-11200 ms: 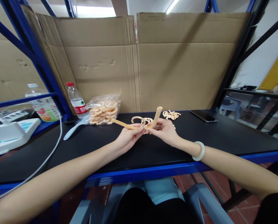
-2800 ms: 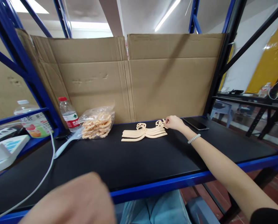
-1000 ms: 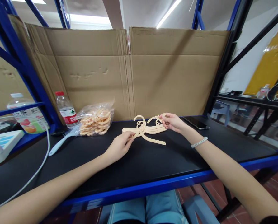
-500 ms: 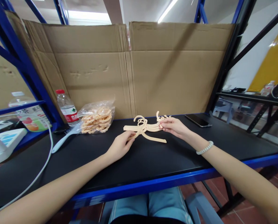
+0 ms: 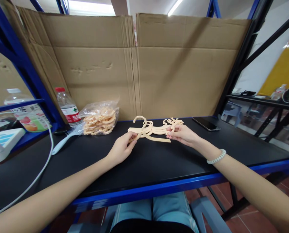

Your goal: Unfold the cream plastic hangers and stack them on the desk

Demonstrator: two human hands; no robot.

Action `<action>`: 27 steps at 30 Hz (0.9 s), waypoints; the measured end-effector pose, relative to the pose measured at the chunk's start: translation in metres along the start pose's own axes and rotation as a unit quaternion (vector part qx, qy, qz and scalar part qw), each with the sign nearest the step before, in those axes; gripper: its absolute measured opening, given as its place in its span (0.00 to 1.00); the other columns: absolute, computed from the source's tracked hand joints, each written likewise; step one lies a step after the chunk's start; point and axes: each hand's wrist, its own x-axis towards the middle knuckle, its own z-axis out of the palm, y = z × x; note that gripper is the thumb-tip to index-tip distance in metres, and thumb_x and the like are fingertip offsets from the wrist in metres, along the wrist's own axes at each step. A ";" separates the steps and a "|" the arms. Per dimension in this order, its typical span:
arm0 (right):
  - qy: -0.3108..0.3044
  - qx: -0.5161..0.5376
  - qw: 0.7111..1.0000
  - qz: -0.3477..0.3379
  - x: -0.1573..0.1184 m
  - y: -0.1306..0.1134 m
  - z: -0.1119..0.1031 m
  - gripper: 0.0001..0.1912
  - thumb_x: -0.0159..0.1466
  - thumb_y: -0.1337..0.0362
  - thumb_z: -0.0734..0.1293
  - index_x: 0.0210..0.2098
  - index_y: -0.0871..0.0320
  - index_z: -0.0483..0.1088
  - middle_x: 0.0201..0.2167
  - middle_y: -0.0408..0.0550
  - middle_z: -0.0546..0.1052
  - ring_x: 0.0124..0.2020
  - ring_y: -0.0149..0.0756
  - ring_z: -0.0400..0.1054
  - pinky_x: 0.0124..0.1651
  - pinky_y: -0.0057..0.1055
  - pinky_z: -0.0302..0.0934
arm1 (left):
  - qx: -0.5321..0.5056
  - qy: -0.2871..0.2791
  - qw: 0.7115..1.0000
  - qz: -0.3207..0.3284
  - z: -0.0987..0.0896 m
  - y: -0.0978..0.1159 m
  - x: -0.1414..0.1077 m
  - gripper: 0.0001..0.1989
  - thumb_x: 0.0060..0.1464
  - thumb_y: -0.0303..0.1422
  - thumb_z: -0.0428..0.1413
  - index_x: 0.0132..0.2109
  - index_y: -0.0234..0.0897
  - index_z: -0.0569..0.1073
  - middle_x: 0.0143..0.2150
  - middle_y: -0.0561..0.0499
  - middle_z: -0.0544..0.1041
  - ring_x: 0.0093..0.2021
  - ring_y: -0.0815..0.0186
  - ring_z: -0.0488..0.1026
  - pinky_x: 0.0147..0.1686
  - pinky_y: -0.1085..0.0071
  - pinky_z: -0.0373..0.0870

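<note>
My left hand (image 5: 122, 145) is closed on one arm of a beige clothes hanger (image 5: 156, 139), held tilted a little above the black tabletop. Its curved hook (image 5: 139, 118) points up and its other arm reaches right. In my right hand (image 5: 183, 134) a small beige hook piece (image 5: 172, 127) is pinched between the fingertips, close to the hanger's right end but apart from it. Behind the held hanger lie several more beige hangers (image 5: 159, 129), stacked. A small pile of beige hook pieces (image 5: 174, 120) sits just behind my right fingers, partly hidden.
At the back left stand a clear bag of beige pieces (image 5: 101, 120), a red-capped bottle (image 5: 68, 106) and a light blue brush (image 5: 66, 141). A phone (image 5: 206, 123) lies at the back right. Cardboard (image 5: 183, 71) walls the rear; a white cable (image 5: 45, 166) crosses the left.
My left hand has drawn the hanger slightly left and turned its hook more upright. My right hand has shifted a little, and the small hook piece in its fingers now shows more clearly.
</note>
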 end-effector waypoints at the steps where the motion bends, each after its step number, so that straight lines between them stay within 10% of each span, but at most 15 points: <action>1: -0.004 -0.003 1.000 0.000 0.000 0.001 -0.001 0.16 0.44 0.67 0.79 0.28 0.61 0.71 0.28 0.44 0.74 0.31 0.31 0.71 0.39 0.28 0.68 | 0.001 -0.001 1.000 0.000 0.000 0.000 0.000 0.09 0.60 0.35 0.48 0.43 0.36 0.68 0.41 0.46 0.75 0.43 0.61 0.74 0.45 0.63 0.73; 12: -0.105 0.060 0.986 0.119 0.000 -0.003 -0.010 0.12 0.56 0.65 0.73 0.35 0.63 0.69 0.43 0.54 0.74 0.46 0.42 0.71 0.52 0.39 0.66 | 0.011 0.012 0.999 -0.029 -0.003 0.004 -0.001 0.07 0.59 0.35 0.47 0.40 0.38 0.66 0.38 0.48 0.73 0.38 0.63 0.72 0.41 0.67 0.70; 27: -0.094 0.080 0.981 0.151 0.001 -0.004 -0.011 0.08 0.58 0.72 0.69 0.32 0.62 0.64 0.35 0.52 0.75 0.46 0.49 0.72 0.51 0.38 0.68 | 0.008 0.017 1.000 -0.013 -0.001 0.006 0.000 0.08 0.59 0.35 0.47 0.41 0.37 0.67 0.38 0.48 0.73 0.38 0.64 0.72 0.41 0.68 0.69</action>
